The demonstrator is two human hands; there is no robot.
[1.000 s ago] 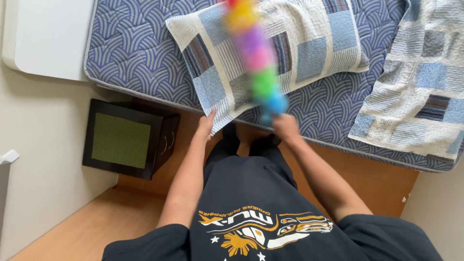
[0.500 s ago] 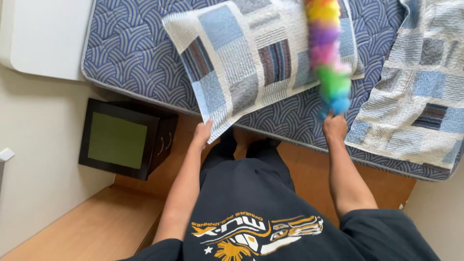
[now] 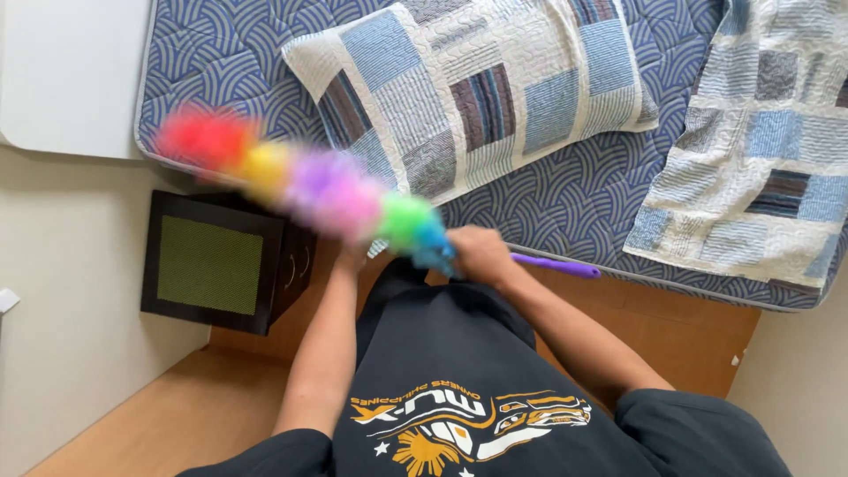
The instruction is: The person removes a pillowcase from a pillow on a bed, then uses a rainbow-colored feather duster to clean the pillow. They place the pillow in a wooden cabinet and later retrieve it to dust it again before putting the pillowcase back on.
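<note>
The right hand (image 3: 481,254), at the center of the frame, has its fingers curled tight around the purple handle (image 3: 556,265) of a rainbow duster (image 3: 300,181). The duster's fluffy head is blurred and stretches from the center toward the upper left, across the corner of the blue patterned mattress (image 3: 565,194). The left hand (image 3: 353,256) sits just below the duster's pink and green part, mostly hidden by it, so I cannot tell how its fingers are set. A patchwork pillow (image 3: 477,88) lies on the mattress at top center, a matching quilt (image 3: 760,141) at the upper right. A black box with a green mesh front (image 3: 221,262) stands on the floor at left.
</note>
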